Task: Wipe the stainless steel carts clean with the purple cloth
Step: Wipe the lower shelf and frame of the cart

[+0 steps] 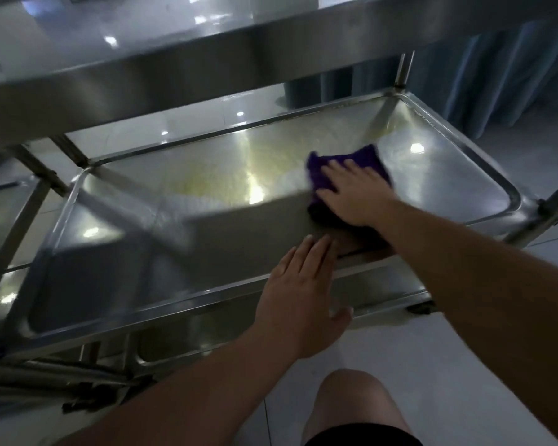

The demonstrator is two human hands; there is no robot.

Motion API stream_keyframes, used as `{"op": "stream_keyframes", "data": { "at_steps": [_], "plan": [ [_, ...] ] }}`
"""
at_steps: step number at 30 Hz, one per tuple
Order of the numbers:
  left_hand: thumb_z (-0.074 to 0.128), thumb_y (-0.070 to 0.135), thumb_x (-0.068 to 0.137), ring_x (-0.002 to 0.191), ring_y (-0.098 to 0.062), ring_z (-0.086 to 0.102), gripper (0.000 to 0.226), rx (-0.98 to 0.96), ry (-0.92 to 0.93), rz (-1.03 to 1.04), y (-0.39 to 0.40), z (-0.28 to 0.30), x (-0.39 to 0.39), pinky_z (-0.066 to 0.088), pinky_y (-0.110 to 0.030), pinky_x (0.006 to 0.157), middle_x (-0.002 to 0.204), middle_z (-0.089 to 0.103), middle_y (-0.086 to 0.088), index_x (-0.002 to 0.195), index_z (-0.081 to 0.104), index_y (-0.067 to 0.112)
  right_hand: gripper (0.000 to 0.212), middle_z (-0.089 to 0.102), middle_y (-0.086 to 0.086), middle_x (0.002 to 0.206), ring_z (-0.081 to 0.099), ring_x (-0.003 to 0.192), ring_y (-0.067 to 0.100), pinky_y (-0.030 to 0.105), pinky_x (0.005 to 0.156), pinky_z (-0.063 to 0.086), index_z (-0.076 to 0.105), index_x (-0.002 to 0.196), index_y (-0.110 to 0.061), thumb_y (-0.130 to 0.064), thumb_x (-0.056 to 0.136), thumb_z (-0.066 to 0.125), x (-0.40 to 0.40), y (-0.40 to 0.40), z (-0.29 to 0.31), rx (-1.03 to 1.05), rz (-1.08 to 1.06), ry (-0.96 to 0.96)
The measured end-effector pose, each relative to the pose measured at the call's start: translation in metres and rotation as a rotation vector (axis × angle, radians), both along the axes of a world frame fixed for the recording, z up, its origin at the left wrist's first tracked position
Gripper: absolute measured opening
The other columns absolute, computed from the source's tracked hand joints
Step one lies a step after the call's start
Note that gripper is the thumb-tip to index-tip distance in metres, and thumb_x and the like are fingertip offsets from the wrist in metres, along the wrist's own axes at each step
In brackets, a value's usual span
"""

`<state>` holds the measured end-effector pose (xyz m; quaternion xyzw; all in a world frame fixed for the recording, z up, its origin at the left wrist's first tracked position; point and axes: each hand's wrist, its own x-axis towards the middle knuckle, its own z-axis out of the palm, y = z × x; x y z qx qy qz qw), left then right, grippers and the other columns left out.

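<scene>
— So where's the cloth (347, 170) right now?

— On the middle shelf (207, 175) of the cart (181, 43), toward its right half, lying on the steel pan. It's purple, bunched, and it runs from the lit part of the shelf back into the shadow near the front rim.

— Which hand has it?

— Right hand (356, 196). The palm lies flat on top of the cloth, fingers (334, 170) straight and a little spread, pressing it down onto the shelf. Not curled round it.

— And the other one?

— Left hand (300, 294) rests on the shelf's front rim, just beside the cloth's near edge. Its fingers lie straight and close together, tips reaching over the rim into the pan, thumb stuck out to the right along the rim. It holds nothing.

— What does the shelf look like?

— Shiny, with bright light spots and a yellowish smear across the far middle. The top shelf hangs over it and throws a dark band across the front part.

— Anything else in view?

— A lower shelf (181, 342) shows under the front rim. A second cart (7, 214) stands to the left, touching or nearly so; I cannot tell which. A blue curtain (496, 75) hangs behind on the right, a bare knee (351, 403) is at the bottom, and the floor (464, 365) is pale tile
</scene>
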<state>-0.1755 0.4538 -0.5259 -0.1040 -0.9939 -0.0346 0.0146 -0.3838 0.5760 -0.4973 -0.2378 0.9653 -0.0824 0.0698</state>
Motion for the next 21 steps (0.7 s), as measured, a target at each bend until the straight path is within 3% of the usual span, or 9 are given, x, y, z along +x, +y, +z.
{"op": "stream_keyframes", "data": {
  "at_steps": [3, 5, 7, 11, 13, 16, 19, 21],
  "plan": [
    [0.049, 0.06, 0.1, 0.164, -0.017, 0.003, 0.09, 0.068, 0.013, -0.075, -0.014, 0.008, 0.007, 0.007, -0.039, 0.132, 0.178, 0.004, 0.001, 0.17, 0.01, 0.02, 0.073, 0.001, -0.009, 0.173, 0.0, 0.159, 0.018, 0.046, 0.127, 0.002, 0.01, 0.165, -0.03, -0.063, 0.101, 0.019, -0.014, 0.047, 0.001, 0.008, -0.247, -0.016],
    [0.047, 0.053, 0.104, 0.163, -0.021, 0.015, 0.077, 0.085, 0.075, -0.033, -0.037, 0.014, 0.022, 0.015, -0.043, 0.131, 0.177, 0.017, -0.004, 0.168, 0.024, 0.016, 0.074, -0.002, -0.009, 0.173, -0.004, 0.159, 0.018, 0.047, 0.127, 0.0, 0.007, 0.165, -0.03, -0.063, 0.1, 0.015, -0.012, 0.056, 0.001, 0.012, -0.323, -0.038],
    [0.045, 0.049, 0.105, 0.159, -0.027, 0.028, 0.071, 0.111, 0.124, 0.141, -0.078, 0.022, 0.038, 0.023, -0.047, 0.129, 0.173, 0.029, -0.009, 0.165, 0.036, 0.013, 0.073, -0.004, -0.006, 0.173, -0.006, 0.159, 0.022, 0.049, 0.127, -0.001, 0.004, 0.166, -0.026, -0.061, 0.102, 0.014, -0.004, 0.044, 0.002, 0.014, -0.377, -0.056],
    [0.029, 0.05, 0.108, 0.154, -0.034, 0.035, 0.066, 0.029, 0.07, 0.493, -0.18, 0.041, 0.059, 0.029, -0.052, 0.125, 0.169, 0.035, -0.013, 0.163, 0.035, 0.015, 0.074, -0.006, 0.004, 0.173, -0.007, 0.158, 0.034, 0.054, 0.127, -0.001, 0.001, 0.166, -0.016, -0.055, 0.104, 0.013, 0.026, -0.035, 0.004, 0.025, -0.476, -0.066],
    [0.034, 0.051, 0.108, 0.151, -0.033, 0.038, 0.061, 0.034, 0.049, 0.577, -0.212, 0.044, 0.062, 0.034, -0.054, 0.122, 0.166, 0.038, -0.01, 0.161, 0.035, 0.019, 0.074, -0.003, 0.005, 0.174, -0.004, 0.158, 0.035, 0.054, 0.126, 0.001, 0.004, 0.166, -0.014, -0.053, 0.103, 0.017, 0.053, -0.096, 0.004, 0.001, -0.382, -0.049],
    [0.037, 0.053, 0.108, 0.152, -0.03, 0.036, 0.06, 0.075, 0.016, 0.608, -0.231, 0.037, 0.056, 0.033, -0.054, 0.121, 0.166, 0.035, -0.006, 0.16, 0.032, 0.024, 0.074, -0.001, 0.003, 0.174, -0.003, 0.159, 0.031, 0.051, 0.127, 0.001, 0.007, 0.166, -0.018, -0.055, 0.103, 0.017, 0.102, -0.172, 0.0, -0.025, -0.036, 0.001],
    [0.031, 0.059, 0.107, 0.154, -0.031, 0.033, 0.063, 0.123, -0.012, 0.635, -0.253, 0.031, 0.049, 0.03, -0.055, 0.124, 0.167, 0.033, -0.008, 0.16, 0.032, 0.023, 0.072, -0.004, -0.006, 0.173, -0.007, 0.159, 0.022, 0.047, 0.127, -0.004, 0.005, 0.166, -0.026, -0.06, 0.102, 0.01, 0.114, -0.185, -0.006, -0.013, 0.225, -0.026],
    [0.028, 0.065, 0.105, 0.156, -0.031, 0.03, 0.069, 0.096, -0.027, 0.652, -0.272, 0.028, 0.052, 0.028, -0.056, 0.125, 0.169, 0.032, -0.009, 0.16, 0.032, 0.023, 0.071, -0.001, -0.009, 0.173, -0.003, 0.159, 0.019, 0.045, 0.128, -0.001, 0.009, 0.165, -0.029, -0.061, 0.103, 0.013, 0.097, -0.164, -0.006, -0.018, 0.204, 0.0]
  ]
}}
